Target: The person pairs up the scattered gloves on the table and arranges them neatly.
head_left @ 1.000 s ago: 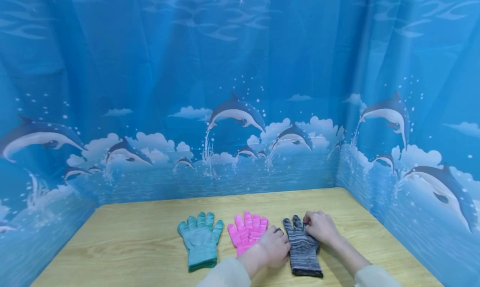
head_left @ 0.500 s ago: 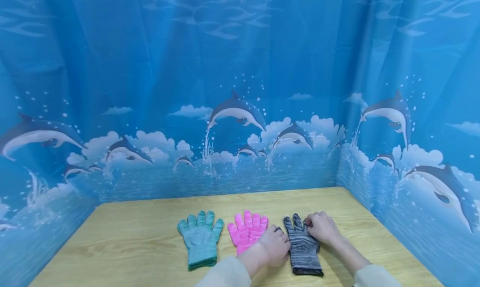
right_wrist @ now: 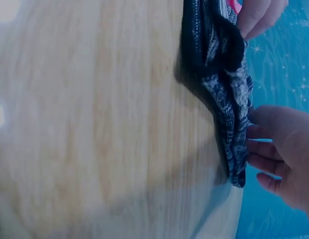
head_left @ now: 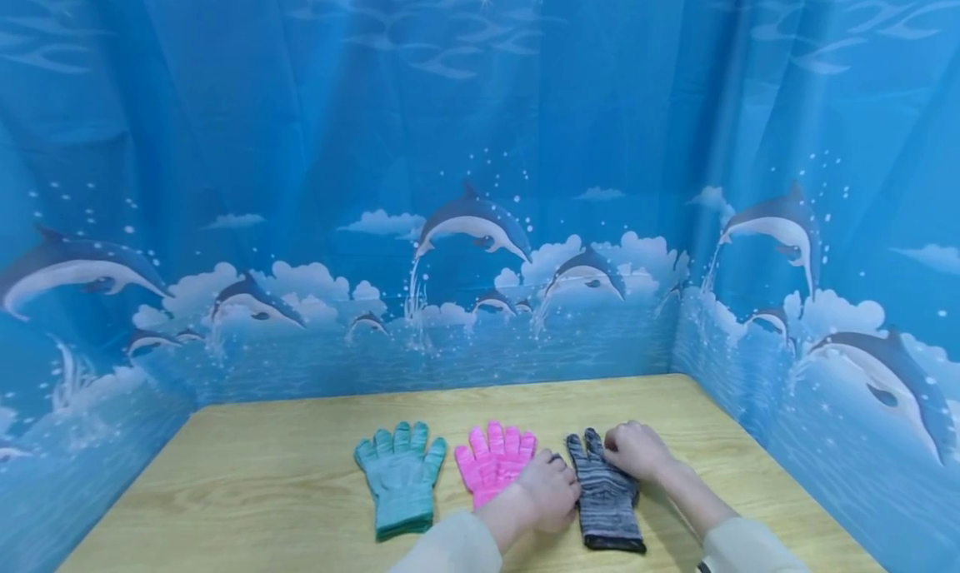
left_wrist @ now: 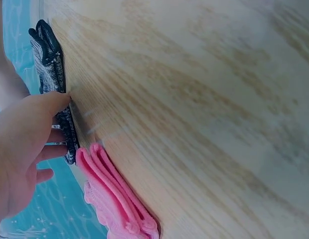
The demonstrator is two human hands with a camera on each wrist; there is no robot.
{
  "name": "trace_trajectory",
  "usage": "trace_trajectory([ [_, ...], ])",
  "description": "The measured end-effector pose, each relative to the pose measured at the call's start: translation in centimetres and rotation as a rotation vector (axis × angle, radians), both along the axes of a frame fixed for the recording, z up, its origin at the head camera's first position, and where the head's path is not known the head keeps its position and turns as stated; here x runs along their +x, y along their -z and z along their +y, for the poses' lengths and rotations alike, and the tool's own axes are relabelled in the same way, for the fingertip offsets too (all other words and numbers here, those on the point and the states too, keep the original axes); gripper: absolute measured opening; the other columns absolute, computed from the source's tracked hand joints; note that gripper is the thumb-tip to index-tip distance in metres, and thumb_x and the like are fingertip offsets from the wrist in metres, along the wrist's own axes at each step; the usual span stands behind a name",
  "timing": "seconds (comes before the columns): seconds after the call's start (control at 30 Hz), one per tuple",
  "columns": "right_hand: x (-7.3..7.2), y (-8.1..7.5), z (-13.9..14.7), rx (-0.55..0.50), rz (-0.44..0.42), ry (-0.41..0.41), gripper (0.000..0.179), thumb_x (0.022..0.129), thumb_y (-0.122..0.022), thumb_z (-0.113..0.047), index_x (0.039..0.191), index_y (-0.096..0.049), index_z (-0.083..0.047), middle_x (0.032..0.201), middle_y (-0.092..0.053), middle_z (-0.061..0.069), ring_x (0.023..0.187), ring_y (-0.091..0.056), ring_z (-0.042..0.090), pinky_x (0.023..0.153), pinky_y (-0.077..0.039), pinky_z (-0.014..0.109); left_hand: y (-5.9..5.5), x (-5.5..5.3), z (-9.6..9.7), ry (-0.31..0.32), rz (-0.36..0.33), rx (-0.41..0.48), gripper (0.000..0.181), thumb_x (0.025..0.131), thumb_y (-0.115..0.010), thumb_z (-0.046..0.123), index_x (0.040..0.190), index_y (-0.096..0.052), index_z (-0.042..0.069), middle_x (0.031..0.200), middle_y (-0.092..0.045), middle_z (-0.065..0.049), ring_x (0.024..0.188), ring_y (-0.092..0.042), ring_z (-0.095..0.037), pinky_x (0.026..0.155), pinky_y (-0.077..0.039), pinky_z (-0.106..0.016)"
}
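Observation:
A black-and-grey marled knit glove (head_left: 606,502) lies on the table, its dark cuff toward the near edge. My left hand (head_left: 542,490) is at its left side and pinches a dark finger of it; the left wrist view shows the thumb on the near side of the glove (left_wrist: 50,64) and the other fingers behind. On the right, my right hand (head_left: 637,450) has curled fingers on the glove's right-hand fingers and covers them. In the right wrist view, the right hand's fingertips (right_wrist: 259,149) meet the folded knit (right_wrist: 229,114).
A pink glove (head_left: 491,465) lies left of the grey one, partly behind my left wrist. Farther left is a green glove (head_left: 401,481), fingers pointing away. A light wood-grain table (head_left: 247,473) is bordered by a blue dolphin-print curtain (head_left: 465,340).
My right hand has shifted slightly left over the grey glove's fingers. My left hand and the gloves keep their places.

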State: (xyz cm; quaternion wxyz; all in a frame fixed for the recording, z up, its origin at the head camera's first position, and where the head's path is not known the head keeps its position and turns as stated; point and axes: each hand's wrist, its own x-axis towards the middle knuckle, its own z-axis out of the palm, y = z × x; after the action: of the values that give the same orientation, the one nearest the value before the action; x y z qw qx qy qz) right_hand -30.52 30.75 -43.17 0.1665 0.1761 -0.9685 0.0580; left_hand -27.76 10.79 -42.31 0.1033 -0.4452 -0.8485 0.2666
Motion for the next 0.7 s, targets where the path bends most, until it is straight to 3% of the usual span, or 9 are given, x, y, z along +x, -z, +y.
trace_trajectory([
  [0.13, -0.2, 0.1, -0.6, 0.000, -0.024, 0.015, 0.013, 0.071, -0.074, -0.017, 0.065, -0.064, -0.016, 0.063, -0.056, -0.006, 0.062, -0.051, 0.019, 0.056, -0.043, 0.038, 0.0, 0.0, 0.0, -0.003, -0.005, -0.006, 0.041, 0.092, -0.043, 0.052, 0.127, -0.052, 0.032, 0.127, -0.051, 0.015, 0.117, -0.045, -0.005, 0.101, -0.030, -0.029],
  [0.37, -0.4, 0.5, -1.2, -0.140, -0.098, 0.088, 0.008, 0.071, -0.074, -0.010, 0.070, -0.066, -0.012, 0.066, -0.060, -0.004, 0.063, -0.057, 0.017, 0.060, -0.047, 0.035, 0.4, 0.1, 0.1, 0.004, 0.012, -0.034, 0.043, 0.093, -0.040, 0.052, 0.130, -0.050, 0.031, 0.129, -0.050, 0.015, 0.120, -0.043, -0.006, 0.102, -0.030, -0.030],
  [0.7, -0.5, 0.8, -1.6, -0.122, -0.115, 0.122, 0.012, 0.068, -0.068, -0.007, 0.064, -0.060, -0.015, 0.063, -0.052, -0.005, 0.063, -0.048, 0.015, 0.056, -0.042, 0.035, 0.3, 0.0, 0.3, -0.009, 0.012, -0.042, 0.042, 0.093, -0.042, 0.052, 0.129, -0.050, 0.032, 0.129, -0.049, 0.016, 0.120, -0.043, -0.006, 0.103, -0.029, -0.030],
])
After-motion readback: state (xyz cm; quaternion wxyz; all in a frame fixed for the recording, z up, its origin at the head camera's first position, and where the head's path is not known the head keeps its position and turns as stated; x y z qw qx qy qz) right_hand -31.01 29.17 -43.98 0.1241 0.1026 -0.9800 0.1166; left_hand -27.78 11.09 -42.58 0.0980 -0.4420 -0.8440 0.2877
